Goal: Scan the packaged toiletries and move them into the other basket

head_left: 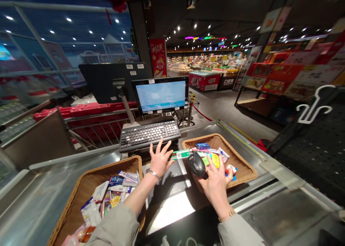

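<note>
My left hand (160, 160) is over the counter just in front of the black keyboard (151, 134). Its thumb and index finger pinch the end of a narrow green-and-white packet (183, 154) with a barcode label, while the other fingers spread. A black barcode scanner (196, 164) stands close beside the packet's far end. My right hand (217, 185) reaches past the scanner into the right wicker basket (244, 163). Its fingers are apart over small packets, touching or nearly touching a yellow packet (215, 160). The scanner hides part of this hand, including the thumb.
At left, another wicker basket (72, 195) holds several small boxes and packets. Behind the keyboard stand a lit monitor (161, 94) and a second, dark screen (107, 80). A white hanger (314, 106) hangs at right. Metal counter edging (258, 199) runs beside the right basket.
</note>
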Demonstrator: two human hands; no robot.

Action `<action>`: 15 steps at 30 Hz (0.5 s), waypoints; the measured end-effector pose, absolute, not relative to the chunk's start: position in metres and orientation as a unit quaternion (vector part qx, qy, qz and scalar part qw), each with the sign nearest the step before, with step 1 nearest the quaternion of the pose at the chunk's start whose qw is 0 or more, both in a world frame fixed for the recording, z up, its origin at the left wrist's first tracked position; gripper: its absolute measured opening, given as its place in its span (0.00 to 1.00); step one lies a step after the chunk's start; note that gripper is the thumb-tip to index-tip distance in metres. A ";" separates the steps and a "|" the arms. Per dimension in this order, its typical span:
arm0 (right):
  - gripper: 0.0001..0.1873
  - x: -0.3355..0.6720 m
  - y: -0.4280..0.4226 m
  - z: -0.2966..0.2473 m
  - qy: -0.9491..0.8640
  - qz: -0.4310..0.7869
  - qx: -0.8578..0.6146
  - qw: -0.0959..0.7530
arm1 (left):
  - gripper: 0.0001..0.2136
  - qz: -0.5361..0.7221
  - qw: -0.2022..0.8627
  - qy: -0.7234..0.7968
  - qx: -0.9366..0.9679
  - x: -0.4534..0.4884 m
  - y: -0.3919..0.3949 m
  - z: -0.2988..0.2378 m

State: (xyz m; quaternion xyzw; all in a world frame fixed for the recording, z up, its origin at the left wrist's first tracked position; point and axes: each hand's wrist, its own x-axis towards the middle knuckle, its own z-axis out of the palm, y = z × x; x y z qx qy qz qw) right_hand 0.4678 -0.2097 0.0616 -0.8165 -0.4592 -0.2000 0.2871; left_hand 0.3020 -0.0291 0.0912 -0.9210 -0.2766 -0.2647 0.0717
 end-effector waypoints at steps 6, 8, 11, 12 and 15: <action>0.12 0.477 -0.219 0.063 -0.421 -0.220 -0.834 0.281 | 0.15 -0.266 0.066 -0.254 -0.927 0.322 -0.030 0.091; 0.12 0.481 -0.222 0.064 -0.412 -0.221 -0.839 0.278 | 0.15 -0.269 0.066 -0.245 -0.929 0.329 -0.029 0.091; 0.12 0.488 -0.227 0.065 -0.397 -0.219 -0.848 0.275 | 0.16 -0.268 0.065 -0.233 -0.933 0.338 -0.029 0.089; 0.12 0.490 -0.229 0.065 -0.392 -0.217 -0.851 0.274 | 0.16 -0.267 0.063 -0.229 -0.934 0.342 -0.029 0.089; 0.11 0.497 -0.234 0.064 -0.374 -0.215 -0.861 0.269 | 0.16 -0.265 0.058 -0.217 -0.938 0.351 -0.030 0.089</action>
